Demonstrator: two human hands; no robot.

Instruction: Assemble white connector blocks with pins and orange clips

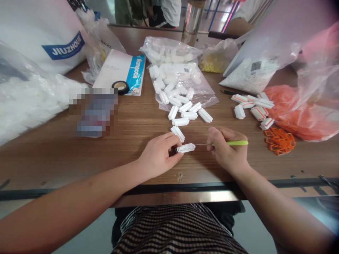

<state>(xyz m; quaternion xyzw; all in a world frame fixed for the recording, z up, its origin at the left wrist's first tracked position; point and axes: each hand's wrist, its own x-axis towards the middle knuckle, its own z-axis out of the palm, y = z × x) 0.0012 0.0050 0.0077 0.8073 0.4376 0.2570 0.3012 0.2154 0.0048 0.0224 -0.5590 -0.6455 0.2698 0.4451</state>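
Note:
Near the table's front edge my left hand (161,153) pinches a white plastic connector housing (186,148) that has rows of small dark holes. My right hand (227,146) grips a thin pick with a lime-green handle (239,143), its fine metal shaft (202,144) reaching left to the housing's end. Whether the tip is inside or only touching I cannot tell. Just behind my left fingers lies another white housing (178,134). Several more white housings (189,115) are scattered farther back, spilling from a clear plastic bag (203,86).
To the right lie white housings with orange strips (258,112), loose orange frames (280,141) and a bag of orange parts (296,116). A notebook (113,70), black tape roll (120,87) and blurred-out object (96,113) are at left. White bags (29,95) flank them. People sit across.

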